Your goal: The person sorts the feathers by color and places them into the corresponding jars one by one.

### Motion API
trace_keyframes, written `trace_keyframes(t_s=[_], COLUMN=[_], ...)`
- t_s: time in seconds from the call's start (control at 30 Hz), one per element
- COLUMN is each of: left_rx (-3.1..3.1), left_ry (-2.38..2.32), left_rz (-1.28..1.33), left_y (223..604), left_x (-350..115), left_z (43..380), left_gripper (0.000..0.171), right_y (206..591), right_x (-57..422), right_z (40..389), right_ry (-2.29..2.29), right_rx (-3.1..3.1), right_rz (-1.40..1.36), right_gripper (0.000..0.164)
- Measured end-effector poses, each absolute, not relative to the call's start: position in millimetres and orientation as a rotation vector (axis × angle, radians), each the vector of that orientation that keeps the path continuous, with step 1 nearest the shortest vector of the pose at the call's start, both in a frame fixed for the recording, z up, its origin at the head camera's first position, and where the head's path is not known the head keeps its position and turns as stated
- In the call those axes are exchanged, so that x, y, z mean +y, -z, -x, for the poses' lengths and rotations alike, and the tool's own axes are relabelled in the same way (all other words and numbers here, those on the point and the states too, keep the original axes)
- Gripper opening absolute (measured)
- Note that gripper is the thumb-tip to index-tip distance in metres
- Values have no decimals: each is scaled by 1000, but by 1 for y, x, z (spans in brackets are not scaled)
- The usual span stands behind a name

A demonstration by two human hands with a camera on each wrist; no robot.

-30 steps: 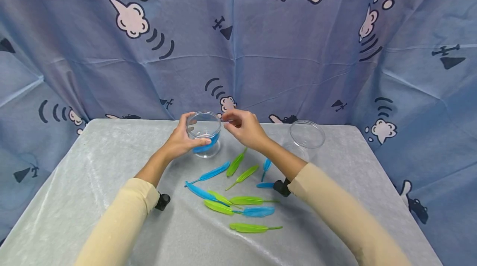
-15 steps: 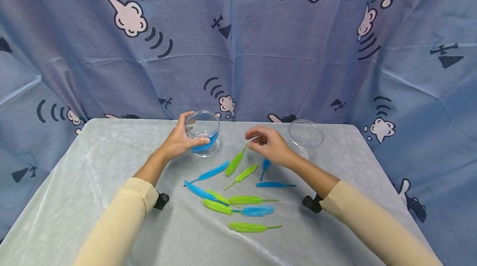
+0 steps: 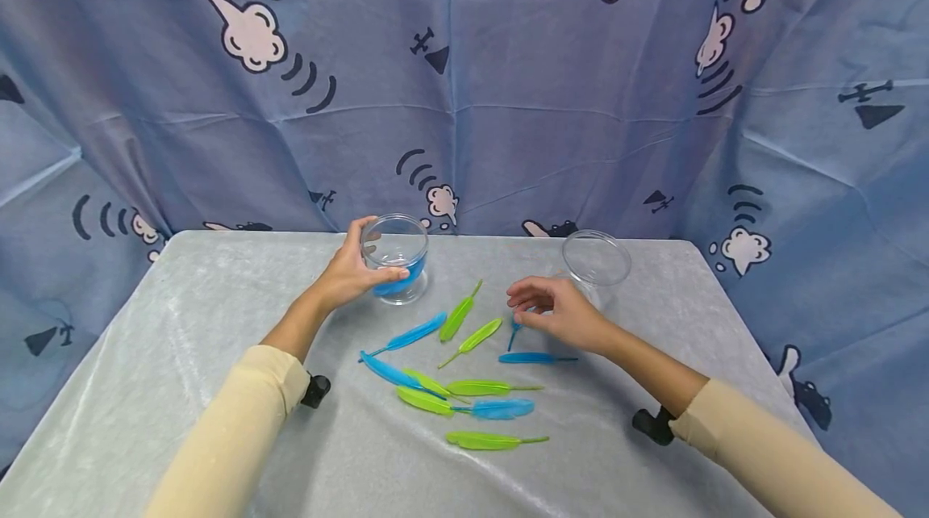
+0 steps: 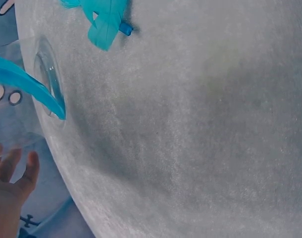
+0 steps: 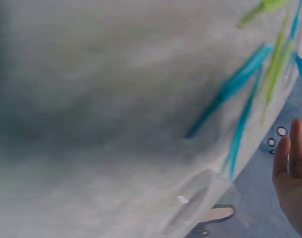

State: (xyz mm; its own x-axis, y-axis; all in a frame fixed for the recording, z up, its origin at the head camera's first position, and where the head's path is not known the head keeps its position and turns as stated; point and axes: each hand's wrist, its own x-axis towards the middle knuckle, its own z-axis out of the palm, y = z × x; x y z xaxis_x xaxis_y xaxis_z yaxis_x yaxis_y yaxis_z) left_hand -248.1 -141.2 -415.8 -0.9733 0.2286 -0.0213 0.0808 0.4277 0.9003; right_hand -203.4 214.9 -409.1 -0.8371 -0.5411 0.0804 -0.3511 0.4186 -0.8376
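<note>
My left hand [image 3: 344, 276] grips a clear footed glass bowl [image 3: 395, 237], thumb across its front and fingers round the far side. A blue feather [image 4: 29, 87] lies curved inside the bowl, as the left wrist view shows. My right hand [image 3: 562, 312], fingers loosely bent and holding nothing, hovers by a blue feather [image 3: 514, 334] whose upper end it partly covers. Just below that lies a second blue feather [image 3: 530, 358], flat on the table. In the right wrist view the fingers [image 5: 297, 148] are extended, apart from the feathers.
A second clear glass bowl [image 3: 597, 258] stands at the back right, behind my right hand. Several green feathers [image 3: 482, 442] and more blue feathers [image 3: 417, 332] are scattered mid-table. The grey cloth-covered table [image 3: 181, 340] ends at a patterned blue curtain [image 3: 363, 58].
My right hand has moved from beside the left bowl, right and toward me, to the blue feather. The left hand stays on its bowl.
</note>
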Motion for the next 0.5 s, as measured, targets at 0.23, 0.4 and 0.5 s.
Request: trace_keyframes(t_s=[0.23,0.4,0.5], left_rx=[2539,2542,2539], left_ry=[-1574,-1557,-1551], left_rz=[-274,-276,-275], left_y=[415,415,414], left_x=[-141,-140,-140], left_z=[249,249,249], left_gripper=[104,103,104], right_y=[427,441,447], right_x=[236,249,255], right_z=[191,187,184], right_ry=[1364,1390,1369], right_rx=[2441,2403,2405], right_rz=[764,771,777], right_gripper=[36,36,36])
